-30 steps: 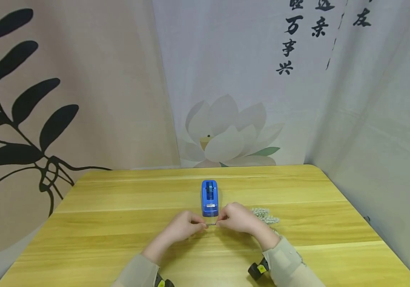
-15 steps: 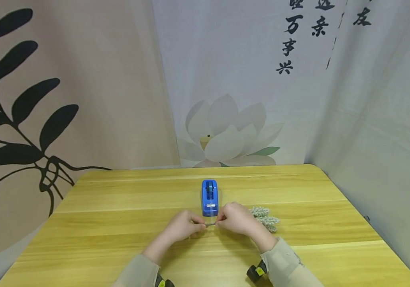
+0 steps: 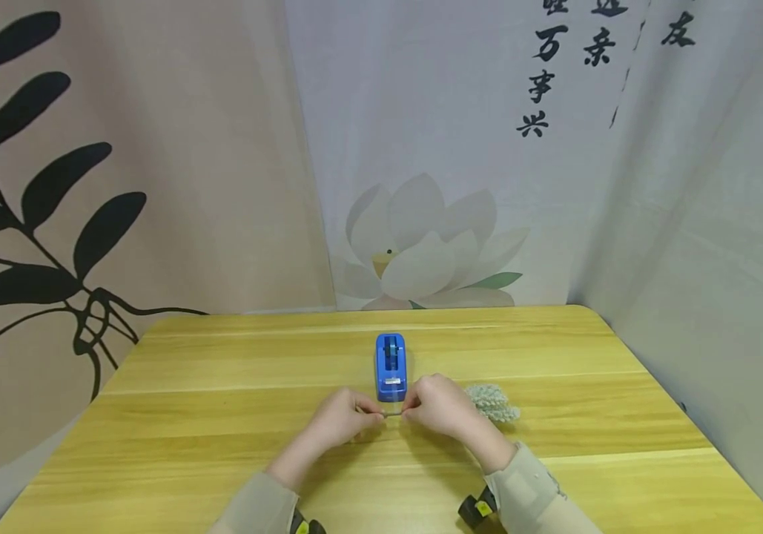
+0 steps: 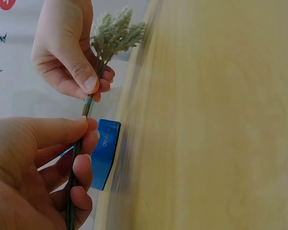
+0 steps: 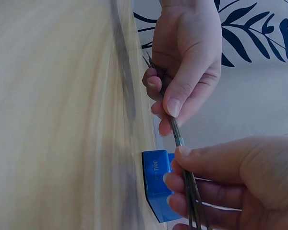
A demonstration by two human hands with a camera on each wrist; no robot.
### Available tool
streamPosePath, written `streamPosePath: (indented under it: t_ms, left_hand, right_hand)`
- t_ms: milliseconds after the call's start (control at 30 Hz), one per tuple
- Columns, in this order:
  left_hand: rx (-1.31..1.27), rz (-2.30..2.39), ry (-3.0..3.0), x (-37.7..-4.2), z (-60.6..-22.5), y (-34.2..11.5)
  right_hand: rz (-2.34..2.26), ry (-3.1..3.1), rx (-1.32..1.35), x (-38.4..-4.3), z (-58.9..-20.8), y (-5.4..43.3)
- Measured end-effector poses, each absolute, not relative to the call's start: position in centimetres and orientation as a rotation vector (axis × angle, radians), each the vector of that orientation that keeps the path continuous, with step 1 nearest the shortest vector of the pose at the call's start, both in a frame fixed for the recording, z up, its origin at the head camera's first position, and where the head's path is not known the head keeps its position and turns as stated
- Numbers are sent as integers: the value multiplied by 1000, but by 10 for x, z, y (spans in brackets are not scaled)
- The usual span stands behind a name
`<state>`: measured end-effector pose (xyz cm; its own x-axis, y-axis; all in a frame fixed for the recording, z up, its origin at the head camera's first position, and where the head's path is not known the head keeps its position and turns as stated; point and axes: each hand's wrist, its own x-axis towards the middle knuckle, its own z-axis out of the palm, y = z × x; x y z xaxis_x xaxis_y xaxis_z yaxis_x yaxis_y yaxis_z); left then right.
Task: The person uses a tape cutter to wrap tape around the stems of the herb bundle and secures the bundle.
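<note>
Stem bundle (image 4: 86, 109) was held crosswise over wooden table (image 3: 221, 415), just in front of blue tape dispenser (image 3: 391, 374). Bundle was pinched between thumb and fingers of left hand (image 3: 346, 419) on bare stems, and likewise by right hand (image 3: 443, 405) below pale green flower heads (image 4: 116, 36). Hands were set near each other, apart; clear tape (image 5: 179, 142) was seen on stems in narrow gap between.

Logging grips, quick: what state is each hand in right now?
Left hand: closed, holding the thin stems toward their bare ends.
Right hand: closed, pinching the same stems nearer the pale heads.
</note>
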<state>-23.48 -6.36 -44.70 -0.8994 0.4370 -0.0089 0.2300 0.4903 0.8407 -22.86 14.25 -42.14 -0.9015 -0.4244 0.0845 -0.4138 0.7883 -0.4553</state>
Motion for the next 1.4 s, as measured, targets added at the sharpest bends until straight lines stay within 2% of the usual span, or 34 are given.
streamPosePath:
  t_ms: [600, 1000, 1400]
  left_hand:
    - [517, 1372, 2520, -235, -448, -61]
    - [735, 1231, 2495, -240, -446, -65]
    - [656, 1283, 2528, -241, -447, -68]
  right_hand:
    - [-638, 3029, -673, -229, -425, 141]
    - [-611, 3077, -663, -230, -433, 138]
    - [-658, 2978, -681, -231, -426, 144]
